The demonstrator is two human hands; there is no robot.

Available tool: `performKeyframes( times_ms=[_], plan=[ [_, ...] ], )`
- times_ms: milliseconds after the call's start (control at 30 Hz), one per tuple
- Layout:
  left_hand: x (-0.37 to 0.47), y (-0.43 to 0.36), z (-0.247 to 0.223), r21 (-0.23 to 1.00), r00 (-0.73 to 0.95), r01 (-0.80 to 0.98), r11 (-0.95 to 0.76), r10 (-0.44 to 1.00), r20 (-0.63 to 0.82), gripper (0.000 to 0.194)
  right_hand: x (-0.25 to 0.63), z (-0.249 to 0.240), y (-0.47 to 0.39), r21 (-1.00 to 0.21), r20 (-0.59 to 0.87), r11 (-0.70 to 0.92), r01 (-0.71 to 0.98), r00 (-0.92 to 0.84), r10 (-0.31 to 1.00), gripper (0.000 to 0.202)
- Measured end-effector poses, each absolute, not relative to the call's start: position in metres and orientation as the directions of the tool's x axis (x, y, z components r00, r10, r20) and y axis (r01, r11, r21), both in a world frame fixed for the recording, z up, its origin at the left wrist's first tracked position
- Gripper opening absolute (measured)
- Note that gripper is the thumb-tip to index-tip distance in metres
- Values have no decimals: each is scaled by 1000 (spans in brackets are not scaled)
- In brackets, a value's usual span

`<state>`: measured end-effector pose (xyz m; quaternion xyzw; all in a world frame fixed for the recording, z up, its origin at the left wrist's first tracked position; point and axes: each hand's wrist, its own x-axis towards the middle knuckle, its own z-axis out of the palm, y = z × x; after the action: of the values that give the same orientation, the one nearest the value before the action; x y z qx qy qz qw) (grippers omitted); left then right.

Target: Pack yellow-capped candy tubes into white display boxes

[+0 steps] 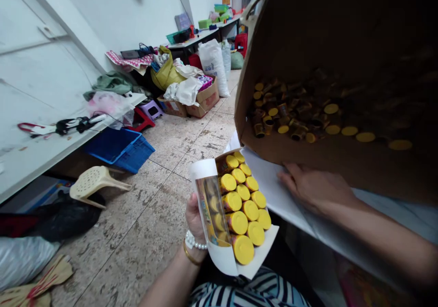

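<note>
My left hand [194, 218] is wrapped round the side of a small display box [226, 265], tilted so its open side faces me. Rows of small tubs with yellow lids [251, 210] fill the box, and more show through its clear window [215, 206]. My right hand [313, 186] rests at the lower edge of a big cardboard carton [342, 170], fingers stretched out and apparently holding nothing. Inside the dark carton lies a heap of loose yellow-lidded tubs [284, 115]. The far part of that heap is too dark to make out.
A white sheet [263, 174] covers the surface under the carton. On the floor to the left stand a cream plastic stool [92, 181] and a blue crate [126, 149]. Cardboard boxes [207, 98], a white sack [214, 63] and a long table [68, 145] line the wall.
</note>
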<state>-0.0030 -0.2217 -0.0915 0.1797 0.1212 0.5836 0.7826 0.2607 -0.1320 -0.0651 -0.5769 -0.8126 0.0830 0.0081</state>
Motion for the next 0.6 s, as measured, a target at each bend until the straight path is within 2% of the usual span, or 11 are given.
performKeyframes(
  times_ms=[67,133,233,300,333,400,500,600],
  plan=[
    [-4,-222,-91,428,274,-870,245,962,8,46,262,-60,-134,-287,-64,414,864,-448,892,44],
    [-4,-222,-90,434,265,-869,239,964,0,50,258,-43,-134,-492,59,486,723,-529,847,35],
    [0,-223,-91,436,272,-866,246,962,-4,57,239,-5,-130,-730,265,477,490,-440,858,30],
    [5,-224,-92,427,286,-866,260,958,-2,56,221,18,-130,-793,370,484,370,-337,866,37],
    [8,-224,-93,420,289,-869,262,957,1,56,211,25,-131,-797,416,506,329,-307,856,41],
    [14,-225,-96,407,280,-878,252,960,7,59,193,32,-134,-756,500,578,307,-298,813,35],
    [20,-226,-97,397,244,-890,222,970,5,59,176,26,-140,-600,626,714,360,-344,700,22],
    [23,-228,-94,389,199,-903,184,980,-1,54,172,19,-143,-454,715,802,388,-379,587,19]
  ],
)
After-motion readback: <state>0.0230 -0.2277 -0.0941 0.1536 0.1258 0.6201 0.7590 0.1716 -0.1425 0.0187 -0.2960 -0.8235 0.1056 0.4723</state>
